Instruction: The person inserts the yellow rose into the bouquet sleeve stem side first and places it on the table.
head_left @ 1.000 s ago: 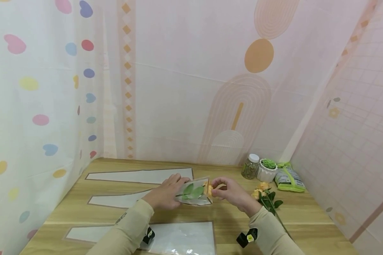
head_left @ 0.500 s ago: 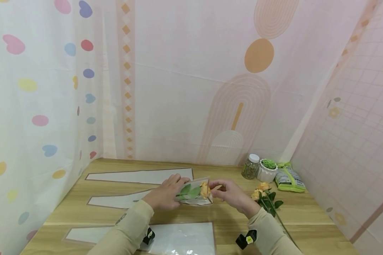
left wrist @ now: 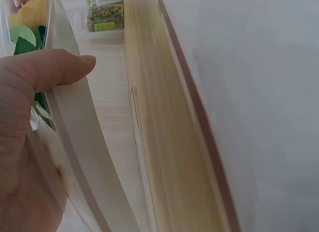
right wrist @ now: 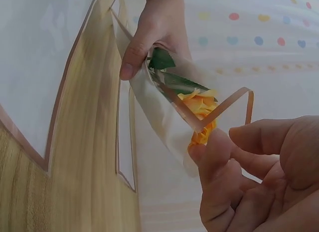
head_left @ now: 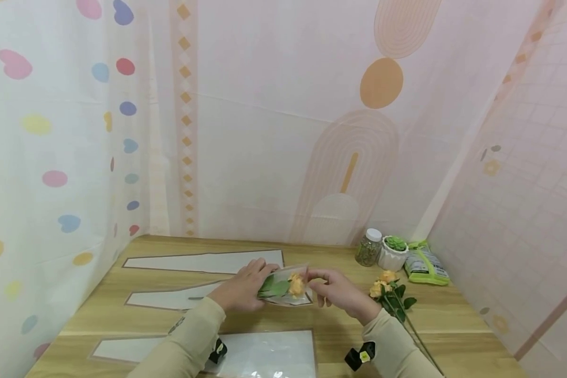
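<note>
A clear flower sleeve [head_left: 283, 271] with a brown border lies slanted above the table, its wide mouth facing right. Inside it is a yellow-orange rose [head_left: 296, 285] with green leaves; the bloom sits just within the mouth. My left hand [head_left: 245, 286] grips the narrower part of the sleeve, thumb along the near side in the left wrist view. At the mouth is my right hand [head_left: 340, 294], fingers loosely bent and thumb apart from the index finger. In the right wrist view its fingertips [right wrist: 197, 151] are close to the bloom and rim; contact is unclear.
Other flat flower sleeves [head_left: 203, 261] lie on the wooden table [head_left: 340, 336] at left and front. More yellow roses [head_left: 382, 283] lie at right. Behind them stand a jar [head_left: 368, 249], a potted succulent [head_left: 394, 254] and a green-edged packet [head_left: 426, 265].
The rose has slid left, deeper into the sleeve. My right hand's thumb and index finger have spread apart at the mouth. My left hand keeps its hold.
</note>
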`<state>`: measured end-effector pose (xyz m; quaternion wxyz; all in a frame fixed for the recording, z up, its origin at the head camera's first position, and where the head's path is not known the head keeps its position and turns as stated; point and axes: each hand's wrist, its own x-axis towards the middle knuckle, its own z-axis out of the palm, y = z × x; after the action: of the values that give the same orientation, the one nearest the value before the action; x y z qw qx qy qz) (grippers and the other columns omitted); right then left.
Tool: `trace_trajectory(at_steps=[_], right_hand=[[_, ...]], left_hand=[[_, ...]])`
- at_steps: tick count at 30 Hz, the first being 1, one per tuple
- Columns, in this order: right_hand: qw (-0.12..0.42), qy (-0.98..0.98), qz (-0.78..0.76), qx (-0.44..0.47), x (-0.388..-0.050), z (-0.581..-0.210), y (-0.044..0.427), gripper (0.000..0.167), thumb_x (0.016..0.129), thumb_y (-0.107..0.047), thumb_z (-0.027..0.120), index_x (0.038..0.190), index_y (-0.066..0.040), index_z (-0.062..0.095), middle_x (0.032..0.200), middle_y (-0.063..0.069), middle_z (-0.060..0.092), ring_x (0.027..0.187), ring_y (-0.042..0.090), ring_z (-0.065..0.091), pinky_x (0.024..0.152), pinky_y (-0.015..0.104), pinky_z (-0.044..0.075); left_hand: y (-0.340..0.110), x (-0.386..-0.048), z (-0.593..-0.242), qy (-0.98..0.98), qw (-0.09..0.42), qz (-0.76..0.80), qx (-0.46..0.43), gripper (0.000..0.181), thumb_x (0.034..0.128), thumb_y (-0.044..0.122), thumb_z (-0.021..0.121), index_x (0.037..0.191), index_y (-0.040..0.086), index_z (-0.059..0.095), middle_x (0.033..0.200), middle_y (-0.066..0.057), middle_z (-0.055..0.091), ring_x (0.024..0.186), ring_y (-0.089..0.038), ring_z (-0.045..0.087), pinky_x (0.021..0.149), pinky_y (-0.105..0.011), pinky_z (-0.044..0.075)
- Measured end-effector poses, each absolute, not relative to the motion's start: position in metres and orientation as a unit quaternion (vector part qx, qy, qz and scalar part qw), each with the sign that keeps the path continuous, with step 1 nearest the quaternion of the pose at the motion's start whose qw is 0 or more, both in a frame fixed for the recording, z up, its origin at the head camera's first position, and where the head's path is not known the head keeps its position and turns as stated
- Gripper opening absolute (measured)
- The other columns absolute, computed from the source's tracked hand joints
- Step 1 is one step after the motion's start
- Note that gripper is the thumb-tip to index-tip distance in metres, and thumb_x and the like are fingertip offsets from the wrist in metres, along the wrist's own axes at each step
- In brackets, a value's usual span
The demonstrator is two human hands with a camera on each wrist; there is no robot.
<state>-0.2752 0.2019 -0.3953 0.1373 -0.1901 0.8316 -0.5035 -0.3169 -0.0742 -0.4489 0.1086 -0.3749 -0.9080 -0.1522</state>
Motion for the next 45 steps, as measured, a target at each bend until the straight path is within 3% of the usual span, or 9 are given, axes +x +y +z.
trace_trajectory(at_steps=[5, 15, 17, 22, 24, 26, 31, 37, 45], right_hand=[[0.140, 0.826, -0.512, -0.189, -0.276, -0.397, 0.199, 0.036, 0.108, -0.021, 0.049, 0.138, -0.005, 0.060, 0.116, 0.010, 0.064, 0.062, 0.016, 0.057, 0.058, 0.030, 0.048], [0.141, 0.811, -0.536, -0.188, -0.275, -0.398, 0.194, 0.056, 0.111, -0.042, 0.030, 0.126, 0.000, 0.063, 0.136, 0.017, 0.058, 0.065, 0.014, 0.054, 0.062, 0.028, 0.047], [0.142, 0.813, -0.532, -0.187, -0.275, -0.397, 0.194, 0.056, 0.111, -0.042, 0.030, 0.128, 0.000, 0.062, 0.127, 0.019, 0.060, 0.069, 0.018, 0.050, 0.070, 0.034, 0.048], [0.142, 0.836, -0.494, -0.192, -0.275, -0.401, 0.190, 0.043, 0.109, -0.039, 0.044, 0.125, -0.004, 0.064, 0.122, 0.013, 0.061, 0.103, 0.027, 0.056, 0.091, 0.053, 0.047], [0.146, 0.837, -0.490, -0.196, -0.275, -0.403, 0.188, 0.038, 0.106, -0.037, 0.052, 0.123, -0.006, 0.065, 0.129, 0.011, 0.060, 0.114, 0.028, 0.055, 0.093, 0.056, 0.046], [0.155, 0.829, -0.501, -0.196, -0.275, -0.405, 0.185, 0.035, 0.105, -0.034, 0.057, 0.122, -0.006, 0.066, 0.126, 0.011, 0.059, 0.109, 0.026, 0.055, 0.092, 0.056, 0.047], [0.151, 0.810, -0.528, -0.205, -0.275, -0.412, 0.180, 0.032, 0.105, -0.027, 0.056, 0.117, 0.001, 0.067, 0.131, 0.011, 0.061, 0.116, 0.023, 0.056, 0.097, 0.046, 0.048], [0.122, 0.806, -0.544, -0.197, -0.277, -0.418, 0.175, 0.031, 0.106, -0.023, 0.054, 0.111, 0.003, 0.071, 0.132, 0.013, 0.064, 0.120, 0.024, 0.058, 0.086, 0.033, 0.048], [0.138, 0.781, -0.583, -0.175, -0.280, -0.426, 0.167, 0.031, 0.106, -0.021, 0.054, 0.113, 0.006, 0.068, 0.132, 0.015, 0.065, 0.120, 0.028, 0.062, 0.096, 0.041, 0.050]], left_hand=[[-0.077, -0.317, -0.448, -0.909, 0.107, -0.147, -0.376, 0.078, 0.0786, 0.023, 0.082, 0.146, 0.012, 0.045, 0.114, 0.001, 0.043, 0.102, -0.014, 0.041, 0.088, -0.036, 0.043], [-0.078, -0.317, -0.447, -0.910, 0.100, -0.146, -0.375, 0.078, 0.0795, 0.021, 0.082, 0.147, 0.013, 0.044, 0.113, 0.002, 0.042, 0.098, -0.012, 0.040, 0.085, -0.034, 0.042], [-0.078, -0.316, -0.447, -0.910, 0.100, -0.147, -0.375, 0.078, 0.0787, 0.020, 0.082, 0.147, 0.013, 0.045, 0.113, 0.001, 0.042, 0.098, -0.012, 0.039, 0.085, -0.034, 0.042], [-0.079, -0.315, -0.447, -0.908, 0.103, -0.147, -0.378, 0.077, 0.0782, 0.019, 0.081, 0.146, 0.013, 0.046, 0.111, 0.002, 0.042, 0.097, -0.013, 0.039, 0.084, -0.033, 0.042], [-0.079, -0.316, -0.448, -0.907, 0.105, -0.147, -0.380, 0.076, 0.0785, 0.019, 0.081, 0.146, 0.013, 0.046, 0.111, 0.002, 0.043, 0.097, -0.012, 0.040, 0.085, -0.034, 0.042], [-0.079, -0.316, -0.449, -0.907, 0.107, -0.148, -0.380, 0.076, 0.0791, 0.019, 0.082, 0.145, 0.013, 0.046, 0.112, 0.002, 0.043, 0.098, -0.012, 0.040, 0.086, -0.034, 0.043], [-0.079, -0.317, -0.451, -0.908, 0.104, -0.153, -0.376, 0.075, 0.0802, 0.019, 0.082, 0.145, 0.013, 0.046, 0.113, 0.002, 0.044, 0.099, -0.012, 0.040, 0.087, -0.035, 0.043], [-0.081, -0.317, -0.450, -0.908, 0.100, -0.156, -0.375, 0.075, 0.0789, 0.018, 0.082, 0.144, 0.014, 0.046, 0.114, 0.000, 0.045, 0.100, -0.014, 0.042, 0.088, -0.037, 0.043], [-0.090, -0.321, -0.455, -0.915, 0.100, -0.149, -0.360, 0.076, 0.0770, 0.021, 0.082, 0.144, 0.017, 0.047, 0.120, -0.003, 0.048, 0.109, -0.019, 0.048, 0.087, -0.041, 0.041]])
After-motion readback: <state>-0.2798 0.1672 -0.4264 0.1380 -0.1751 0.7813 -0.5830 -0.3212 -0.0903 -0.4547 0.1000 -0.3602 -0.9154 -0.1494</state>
